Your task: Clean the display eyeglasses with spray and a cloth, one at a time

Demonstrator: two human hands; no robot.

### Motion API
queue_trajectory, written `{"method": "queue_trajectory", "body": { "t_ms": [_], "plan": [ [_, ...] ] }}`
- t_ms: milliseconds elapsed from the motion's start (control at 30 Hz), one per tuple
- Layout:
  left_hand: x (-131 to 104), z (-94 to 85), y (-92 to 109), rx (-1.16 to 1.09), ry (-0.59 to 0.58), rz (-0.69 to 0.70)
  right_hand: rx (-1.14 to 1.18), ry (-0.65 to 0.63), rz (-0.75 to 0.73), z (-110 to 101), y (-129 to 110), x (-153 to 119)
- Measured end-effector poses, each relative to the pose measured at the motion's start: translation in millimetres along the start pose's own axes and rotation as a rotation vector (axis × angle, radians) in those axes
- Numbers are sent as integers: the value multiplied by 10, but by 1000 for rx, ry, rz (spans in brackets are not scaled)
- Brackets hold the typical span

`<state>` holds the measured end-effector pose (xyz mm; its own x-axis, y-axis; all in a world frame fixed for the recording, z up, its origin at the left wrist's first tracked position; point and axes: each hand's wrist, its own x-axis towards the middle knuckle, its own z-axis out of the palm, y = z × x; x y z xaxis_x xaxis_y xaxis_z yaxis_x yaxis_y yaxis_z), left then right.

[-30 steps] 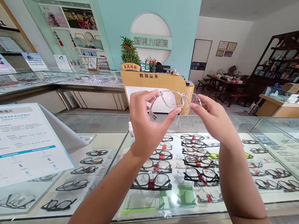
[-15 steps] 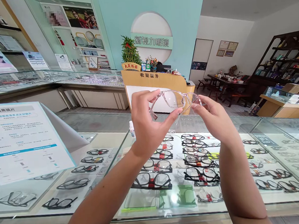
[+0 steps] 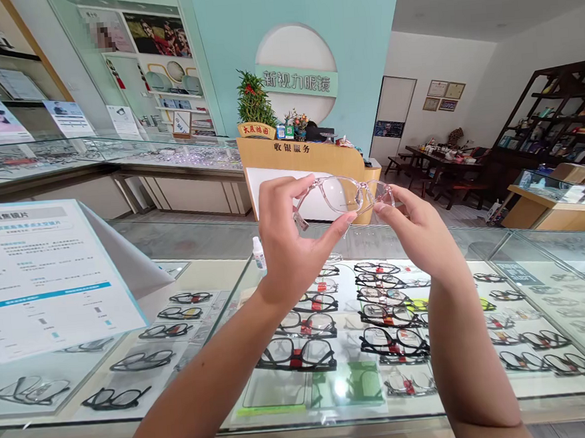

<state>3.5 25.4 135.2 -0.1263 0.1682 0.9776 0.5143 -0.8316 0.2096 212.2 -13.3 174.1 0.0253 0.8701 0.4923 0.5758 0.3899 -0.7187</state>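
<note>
One pair of clear glasses [image 3: 347, 194], head view: raised in the air above the display case, lenses facing across the view, frame slightly tilted, held between both hands.
Left hand [image 3: 290, 238]: clamped on the left end of the frame, fingertips at the upper corner, thumb stretched along to the lower rim near the bridge.
Right hand [image 3: 418, 227]: pinching the other end between thumb and fingers; last fingers mostly hidden, so cannot tell how far curled.
Gap between hands: apart from each other, linked only by the frame.
Small tag [image 3: 301, 221]: hanging at a temple, just beside the left palm.
Display case [image 3: 338, 436]: glass-topped, spread out below both forearms.
Black-framed glasses [image 3: 306, 353]: laid in columns under the glass, many with red labels at the bridge.
Yellow-green glasses [image 3: 419, 305]: partly covered by the right forearm.
Folded card [image 3: 51, 276]: printed, white with a blue edge, propped at a slant on the left.
White bottle [image 3: 259, 253]: upright, seen just left of the left hand.
Wooden counter [image 3: 328, 156]: well beyond the hands, with a leafy plant [image 3: 253, 101] at its left end.
Wall sign [image 3: 297, 80]: mounted over a white disc above the counter.
</note>
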Motion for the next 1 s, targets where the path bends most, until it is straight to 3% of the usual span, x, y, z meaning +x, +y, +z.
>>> {"method": "queue_trajectory", "body": {
  "t_ms": [400,767,1000],
  "plan": [
    [-8,9,-51,-5,-19,-29,-27,38,-35,13,19,14],
    [150,-93,-453,-256,-129,-339,-107,161,-218,50,18,-43],
    [165,-103,-523,-282,-153,-403,-150,162,-240,59,-8,-64]
  ]
}}
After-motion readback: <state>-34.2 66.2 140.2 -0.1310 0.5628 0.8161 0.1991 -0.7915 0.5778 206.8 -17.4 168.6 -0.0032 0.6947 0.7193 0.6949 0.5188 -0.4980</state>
